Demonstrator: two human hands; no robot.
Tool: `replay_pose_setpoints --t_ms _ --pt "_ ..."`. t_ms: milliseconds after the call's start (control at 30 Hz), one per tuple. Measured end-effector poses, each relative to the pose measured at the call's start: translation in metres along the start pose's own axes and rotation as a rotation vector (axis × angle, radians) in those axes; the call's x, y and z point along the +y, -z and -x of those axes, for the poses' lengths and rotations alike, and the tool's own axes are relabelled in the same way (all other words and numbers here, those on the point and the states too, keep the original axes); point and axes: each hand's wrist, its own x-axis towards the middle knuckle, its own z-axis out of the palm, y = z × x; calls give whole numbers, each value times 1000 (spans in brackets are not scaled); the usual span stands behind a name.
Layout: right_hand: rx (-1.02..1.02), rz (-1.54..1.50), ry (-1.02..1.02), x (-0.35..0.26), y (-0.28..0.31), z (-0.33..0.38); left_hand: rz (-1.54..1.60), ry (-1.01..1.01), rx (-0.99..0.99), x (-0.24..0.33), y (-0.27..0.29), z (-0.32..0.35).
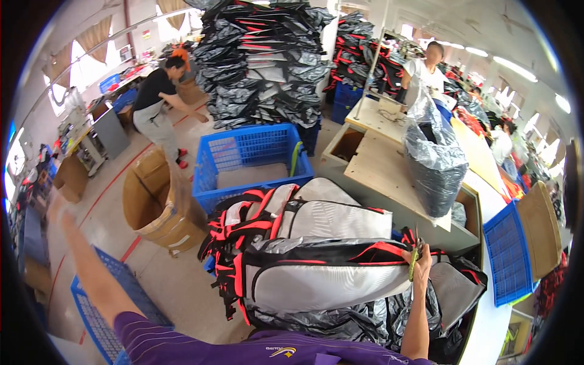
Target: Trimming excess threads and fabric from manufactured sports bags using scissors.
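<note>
In front of me a grey, black and red backpack (328,286) lies on its side, its red-trimmed straps (234,261) bunched at the left end. My right hand (422,265) is at the bag's right end, closed around scissors (414,263) with a yellow-green wrapped handle and blades pointing up. Far out to the left, my left hand (59,213) is smeared by motion, so its fingers cannot be read; the arm is stretched away from the bags. Another grey backpack (340,219) rests just behind the first. Crumpled black and silver material (359,319) lies beneath them.
A blue crate (204,179) and a cardboard drum (176,234) stand beyond the bags. Another blue basket (97,292) sits under my left arm. At right are a wooden-topped bench (389,164), a filled plastic sack (432,176) and a blue crate (508,255). Two people work farther off.
</note>
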Motion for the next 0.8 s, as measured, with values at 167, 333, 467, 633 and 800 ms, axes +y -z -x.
replay_pose_setpoints --t_ms 167,333,467,633,800 --pt "54 -71 -40 -15 9 17 -408 170 783 -50 -44 19" --pt "109 78 -17 -43 8 18 -238 -591 299 -16 -377 163" --pt "104 109 63 -45 -3 15 265 -526 -755 73 -509 447" --pt "133 -20 -23 -3 29 38 119 -718 -1139 75 -525 497" --pt "131 -260 -48 4 40 46 -231 -1055 -982 138 -510 528"
